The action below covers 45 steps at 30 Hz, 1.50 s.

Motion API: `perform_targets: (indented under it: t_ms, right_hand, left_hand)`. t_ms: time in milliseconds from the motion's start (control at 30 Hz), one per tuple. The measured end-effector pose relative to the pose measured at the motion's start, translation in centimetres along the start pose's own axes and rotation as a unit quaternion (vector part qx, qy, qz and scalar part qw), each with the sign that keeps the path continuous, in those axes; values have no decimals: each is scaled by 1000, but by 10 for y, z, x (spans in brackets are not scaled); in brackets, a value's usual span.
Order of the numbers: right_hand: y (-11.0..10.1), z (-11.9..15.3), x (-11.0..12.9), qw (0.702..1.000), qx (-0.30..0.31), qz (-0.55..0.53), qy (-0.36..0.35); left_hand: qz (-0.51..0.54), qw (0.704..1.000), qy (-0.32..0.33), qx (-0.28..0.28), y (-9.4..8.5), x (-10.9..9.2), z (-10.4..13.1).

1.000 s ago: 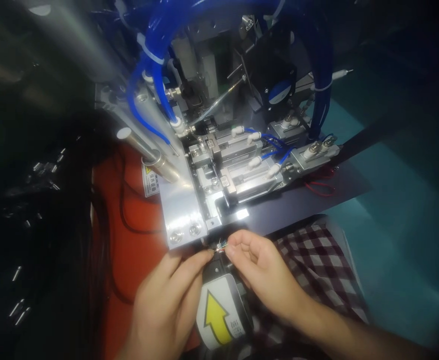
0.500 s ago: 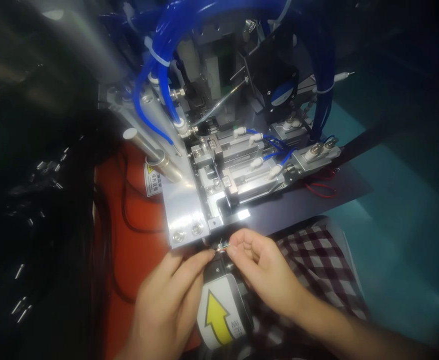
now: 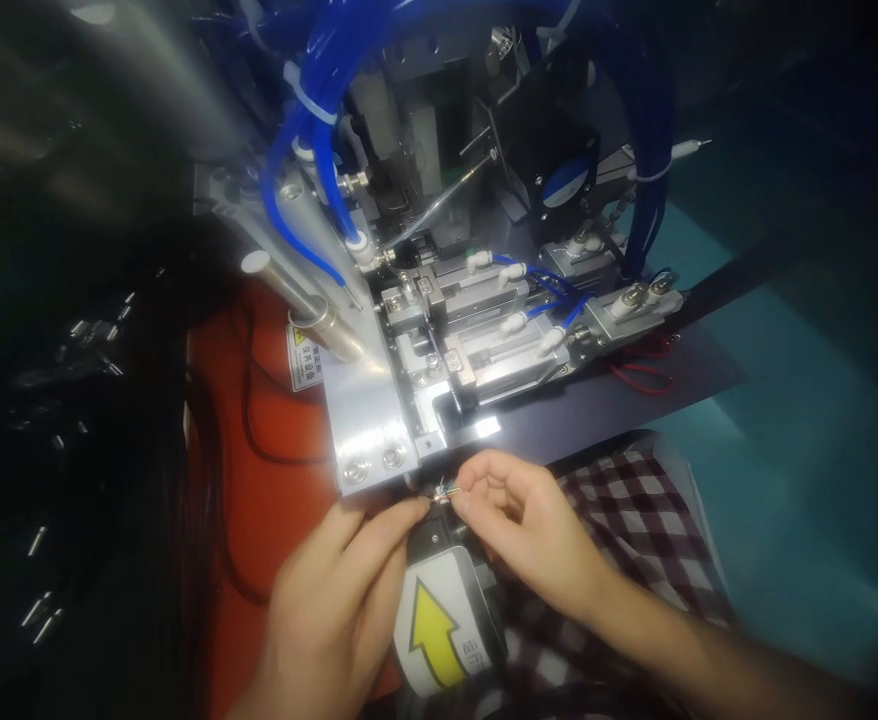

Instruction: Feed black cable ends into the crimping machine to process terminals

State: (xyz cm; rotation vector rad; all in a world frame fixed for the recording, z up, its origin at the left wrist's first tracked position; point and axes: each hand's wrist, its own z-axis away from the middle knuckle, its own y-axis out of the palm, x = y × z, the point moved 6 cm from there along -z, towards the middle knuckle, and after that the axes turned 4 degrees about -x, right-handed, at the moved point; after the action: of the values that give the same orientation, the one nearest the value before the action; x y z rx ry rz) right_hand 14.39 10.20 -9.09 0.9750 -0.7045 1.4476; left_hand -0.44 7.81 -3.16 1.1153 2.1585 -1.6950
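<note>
Between my hands is a tiny part with thin coloured wires (image 3: 443,491), too small and blurred to name exactly. My right hand (image 3: 529,530) pinches its right end between thumb and forefinger. The thumb and forefinger of my left hand (image 3: 341,590) are closed at its left end, with the other fingers curled below. Both hands are just in front of the metal plate (image 3: 368,435) of a machine. Beneath the fingertips sits a black and white unit with a yellow arrow label (image 3: 435,630).
Behind the hands stand pneumatic cylinders (image 3: 510,355) with white fittings, and thick blue hoses (image 3: 326,90) arch above. A metal post (image 3: 285,285) rises at the left over an orange base (image 3: 281,420). Checked cloth (image 3: 641,520) lies at the right, beside a teal surface (image 3: 791,470).
Almost nothing differs. My right hand has shifted very slightly, and the wires between the fingertips show at a slightly different angle.
</note>
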Motion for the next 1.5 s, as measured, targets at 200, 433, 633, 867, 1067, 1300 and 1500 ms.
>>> perform_targets:
  t_ms: [200,433,633,867,1067,1300,1500]
  right_hand:
    - [3,-2,-3,998,27,-23,56]
    - [-3,-1,10,993,-29,71,-95]
    - [-5,10,28,935,-78,208,-277]
    - [-3,21,34,868,-71,297,-392]
    - [-1,16,33,896,-55,269,-349]
    - [1,11,26,932,-43,233,-275]
    - [-1,6,16,960,-21,181,-214]
  left_hand:
    - [1,1000,2,-3,1,-1,0]
    - [-6,1000,-8,-3,2,-1,-1]
    - [-2,1000,-9,-5,1,-1,0]
    - [4,1000,-18,2,1,1,2]
    - [7,1000,-20,5,2,1,2]
    - [10,1000,-23,-3,2,1,1]
    - [17,1000,-23,0,0,1,3]
